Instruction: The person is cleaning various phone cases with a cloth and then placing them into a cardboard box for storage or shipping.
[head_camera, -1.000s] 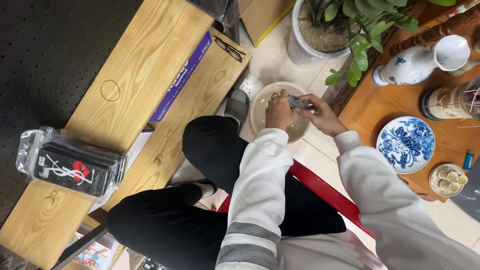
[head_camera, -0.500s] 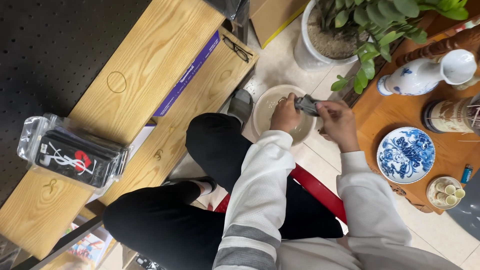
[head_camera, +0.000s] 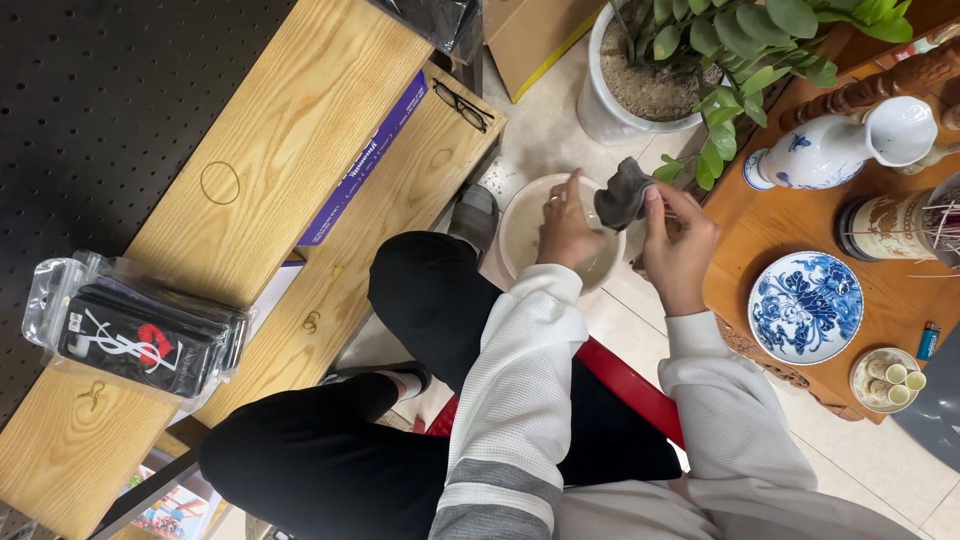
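I sit on a red stool (head_camera: 620, 375), legs in black trousers. Both hands are over a white basin (head_camera: 520, 225) on the tiled floor. My right hand (head_camera: 680, 245) pinches a grey wet cloth (head_camera: 622, 195) and holds it up above the basin's rim. My left hand (head_camera: 565, 225) hovers beside the cloth with fingers spread, its fingertips at the cloth's left edge. A ring shows on one left finger. Water inside the basin is mostly hidden by my left hand.
A wooden table (head_camera: 790, 235) on the right carries a blue-and-white plate (head_camera: 805, 305), a white jug (head_camera: 835, 150), a small dish of cups (head_camera: 885, 378). A potted plant (head_camera: 690, 60) stands behind the basin. Wooden shelves (head_camera: 270, 200) on the left hold bagged phone cases (head_camera: 135, 330) and glasses (head_camera: 462, 105).
Both hands have lifted out of the basin. The right hand has raised the grey cloth higher and rightward, and the left hand has let go and spread its fingers.
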